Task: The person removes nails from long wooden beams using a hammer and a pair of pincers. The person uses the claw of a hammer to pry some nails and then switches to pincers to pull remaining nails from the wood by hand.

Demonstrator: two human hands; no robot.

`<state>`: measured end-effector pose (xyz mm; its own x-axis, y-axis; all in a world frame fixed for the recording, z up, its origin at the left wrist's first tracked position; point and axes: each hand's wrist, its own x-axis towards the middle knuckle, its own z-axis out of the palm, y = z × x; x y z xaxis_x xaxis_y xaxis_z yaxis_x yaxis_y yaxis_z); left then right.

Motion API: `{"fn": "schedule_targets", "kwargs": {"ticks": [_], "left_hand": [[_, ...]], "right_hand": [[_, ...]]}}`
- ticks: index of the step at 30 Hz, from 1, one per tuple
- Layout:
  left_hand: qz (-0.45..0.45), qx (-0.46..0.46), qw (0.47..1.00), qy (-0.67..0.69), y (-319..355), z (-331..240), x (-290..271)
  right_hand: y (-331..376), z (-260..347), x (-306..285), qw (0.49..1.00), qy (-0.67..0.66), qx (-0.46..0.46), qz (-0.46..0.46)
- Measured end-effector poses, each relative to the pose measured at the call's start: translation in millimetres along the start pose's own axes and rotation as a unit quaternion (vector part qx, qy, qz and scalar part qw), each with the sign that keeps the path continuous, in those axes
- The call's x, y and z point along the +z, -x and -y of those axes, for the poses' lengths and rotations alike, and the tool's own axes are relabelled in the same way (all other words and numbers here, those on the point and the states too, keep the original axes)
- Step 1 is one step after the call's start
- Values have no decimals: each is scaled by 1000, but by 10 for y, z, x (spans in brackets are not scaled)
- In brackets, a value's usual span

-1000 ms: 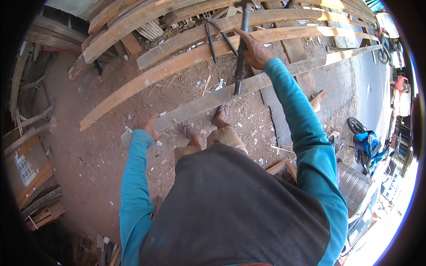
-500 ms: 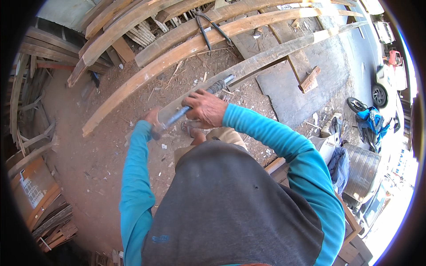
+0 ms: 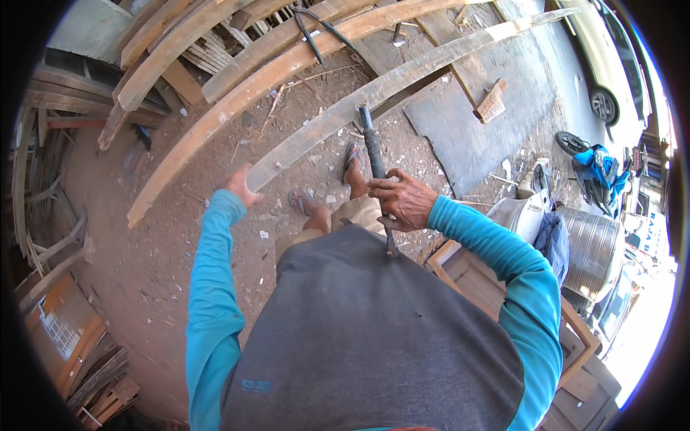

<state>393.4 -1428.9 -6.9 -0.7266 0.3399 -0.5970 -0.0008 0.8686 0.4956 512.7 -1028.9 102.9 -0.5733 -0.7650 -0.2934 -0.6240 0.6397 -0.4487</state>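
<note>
My left hand is closed around the near end of a long grey-brown wooden beam. My right hand holds a metal bar tool with a dark wrapped section and a small head near my shirt. The tool points away from me, and its far tip meets the beam's edge in view; whether they touch I cannot tell. Beyond this beam lies a second, browner beam. Long-handled pincers with dark handles rest across the farther beams.
Wood is stacked at the far left. A grey sheet lies on the ground right of the beam, with a wood offcut near it. At right are a metal drum, a blue motorbike and wooden frames.
My right hand has moved right and turned the tool from lying slantwise near my left hand to pointing away from me. My left hand stays at the beam's end.
</note>
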Motion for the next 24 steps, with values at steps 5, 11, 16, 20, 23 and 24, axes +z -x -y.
{"fn": "schedule_targets", "kwargs": {"ticks": [5, 11, 16, 20, 23, 24], "left_hand": [[17, -14, 999, -23, -32, 30, -8], [-9, -6, 999, -40, -18, 13, -25], [-40, 23, 999, 0, -41, 370, 203], [8, -30, 997, -67, 47, -255, -101], [-23, -49, 994, -96, 126, -130, 19], [-33, -47, 993, -99, 95, -72, 52]], "right_hand": [[22, 335, 357, 970, -9, 153, -190], [-342, 520, 700, 674, -550, 436, -232], [-491, 480, 1097, 769, -452, 360, -274], [-179, 368, 1142, 782, -326, 473, -241], [157, 210, 977, 789, -271, 531, -150], [252, 100, 937, 790, -268, 529, -156]]}}
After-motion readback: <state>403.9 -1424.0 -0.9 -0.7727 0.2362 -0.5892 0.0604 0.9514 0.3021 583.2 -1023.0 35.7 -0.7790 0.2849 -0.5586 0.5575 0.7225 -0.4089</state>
